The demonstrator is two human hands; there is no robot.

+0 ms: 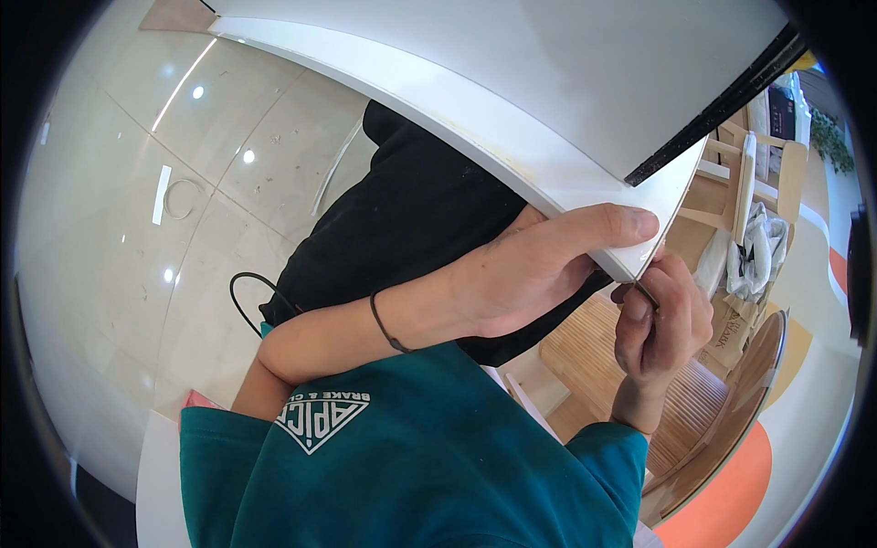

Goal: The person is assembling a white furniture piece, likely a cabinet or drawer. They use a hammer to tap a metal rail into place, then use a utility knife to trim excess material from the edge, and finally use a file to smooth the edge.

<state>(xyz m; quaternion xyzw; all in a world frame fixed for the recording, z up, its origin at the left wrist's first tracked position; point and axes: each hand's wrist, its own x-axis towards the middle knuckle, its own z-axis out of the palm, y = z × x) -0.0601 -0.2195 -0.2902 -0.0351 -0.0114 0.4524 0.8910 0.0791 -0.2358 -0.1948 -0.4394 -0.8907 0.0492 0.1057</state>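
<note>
A large white panel (475,119) crosses the upper part of the view, its corner pointing toward me. My left hand (539,265) is closed round that corner, thumb lying on the top face and the fingers hidden beneath. A black hair-tie-like band circles the left wrist. Just under the corner, my right hand (671,320) is closed with curled fingers, pinching a thin dark stick-like piece (647,296) against the panel's end edge. Its kind cannot be made out. A black strip (713,110) with pale specks runs along the panel's right side.
Glossy beige floor tiles at left hold a white strip (161,194), a thin ring (185,198) and small scraps. Wooden chairs (744,183), plastic wrapping (758,251) and a round-edged glass tabletop (763,393) stand at right. A black cord loop (234,290) lies near my left elbow.
</note>
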